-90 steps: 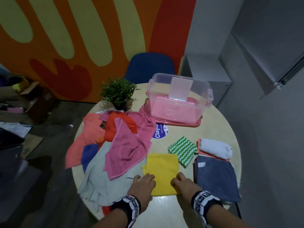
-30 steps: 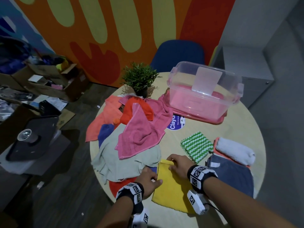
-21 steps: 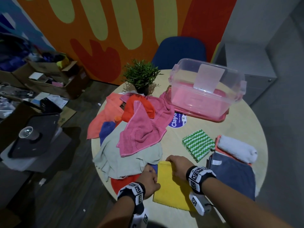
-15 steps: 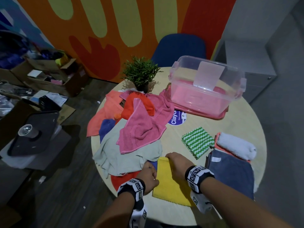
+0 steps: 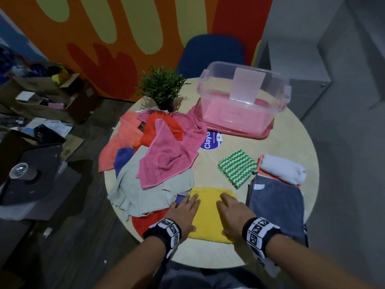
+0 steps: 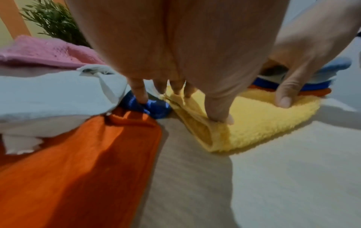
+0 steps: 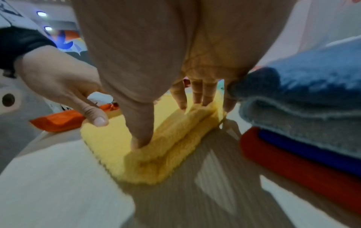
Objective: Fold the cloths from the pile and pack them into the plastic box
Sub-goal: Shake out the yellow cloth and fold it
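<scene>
A folded yellow cloth point(image 5: 208, 213) lies near the front edge of the round table point(image 5: 277, 142). My left hand point(image 5: 184, 213) lies flat on its left side, fingers straight, one fingertip on a blue cloth point(image 6: 144, 104). My right hand point(image 5: 232, 213) presses flat on its right side. The wrist views show the yellow cloth point(image 6: 254, 123) point(image 7: 156, 146) doubled over under straight fingers. The unfolded pile point(image 5: 162, 155) of pink, grey and orange cloths sits to the left. The clear plastic box point(image 5: 243, 101) stands at the back on its pink lid.
A green zigzag cloth point(image 5: 236, 166) lies folded mid-table. A folded stack point(image 5: 277, 203) topped by grey-blue, with a white roll point(image 5: 283, 171), sits right of my hands. A potted plant point(image 5: 162, 88) and a blue chair point(image 5: 210, 51) are at the back.
Both hands went from gripping the cloth's far edge to lying flat on top of it. The yellow cloth is now folded narrower and my view has swung back over it.
</scene>
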{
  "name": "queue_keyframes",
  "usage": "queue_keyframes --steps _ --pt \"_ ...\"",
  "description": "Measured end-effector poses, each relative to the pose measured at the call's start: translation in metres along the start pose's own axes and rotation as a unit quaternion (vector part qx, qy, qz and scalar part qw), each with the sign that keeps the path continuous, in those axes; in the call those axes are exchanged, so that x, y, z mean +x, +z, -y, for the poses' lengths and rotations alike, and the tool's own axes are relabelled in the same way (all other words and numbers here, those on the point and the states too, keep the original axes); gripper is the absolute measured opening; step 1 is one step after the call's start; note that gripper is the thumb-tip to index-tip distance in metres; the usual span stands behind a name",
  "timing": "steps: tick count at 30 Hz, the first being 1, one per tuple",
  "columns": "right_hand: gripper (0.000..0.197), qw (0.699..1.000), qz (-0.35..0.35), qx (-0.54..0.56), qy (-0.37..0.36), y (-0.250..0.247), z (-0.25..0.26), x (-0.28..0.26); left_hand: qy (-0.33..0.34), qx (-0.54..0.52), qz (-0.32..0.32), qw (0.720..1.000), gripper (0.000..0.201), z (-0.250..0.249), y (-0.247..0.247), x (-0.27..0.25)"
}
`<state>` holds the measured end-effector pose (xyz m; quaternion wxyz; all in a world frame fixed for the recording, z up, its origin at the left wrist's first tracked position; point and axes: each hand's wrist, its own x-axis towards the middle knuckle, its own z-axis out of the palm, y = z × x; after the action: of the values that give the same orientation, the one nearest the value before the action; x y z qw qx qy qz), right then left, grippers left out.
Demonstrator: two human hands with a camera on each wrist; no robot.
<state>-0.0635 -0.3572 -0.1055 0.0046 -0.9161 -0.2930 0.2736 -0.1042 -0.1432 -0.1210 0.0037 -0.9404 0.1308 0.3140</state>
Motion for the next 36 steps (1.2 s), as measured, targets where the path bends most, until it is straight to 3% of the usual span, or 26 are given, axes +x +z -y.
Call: queue_keyframes --steps 11,21,26,29,32,36 --pt "0.102 0.999 0.033 -0.013 0.003 0.014 -0.005 0.000 -0.028 0.026 0.064 0.997 0.117 0.003 0.008 0.007" --pt "0.105 0.999 0.046 0.003 0.024 0.019 0.001 0.003 -0.018 0.045 0.045 0.998 0.126 0.010 0.004 0.016" --pt "0.104 0.998 0.041 0.024 0.045 0.018 0.006 0.006 0.020 0.082 0.021 0.996 0.124 0.018 -0.009 0.023" --pt "0.099 0.997 0.034 0.046 0.053 0.014 0.006 0.005 0.064 0.070 -0.025 0.995 0.114 0.026 -0.009 0.019" --pt "0.084 0.995 -0.007 0.085 0.051 0.013 0.004 0.001 0.160 0.079 -0.107 0.978 0.082 0.036 -0.002 0.010" --pt "0.059 0.995 -0.067 0.066 0.028 0.007 0.010 -0.011 0.262 0.104 -0.101 0.954 0.055 0.046 0.002 0.004"
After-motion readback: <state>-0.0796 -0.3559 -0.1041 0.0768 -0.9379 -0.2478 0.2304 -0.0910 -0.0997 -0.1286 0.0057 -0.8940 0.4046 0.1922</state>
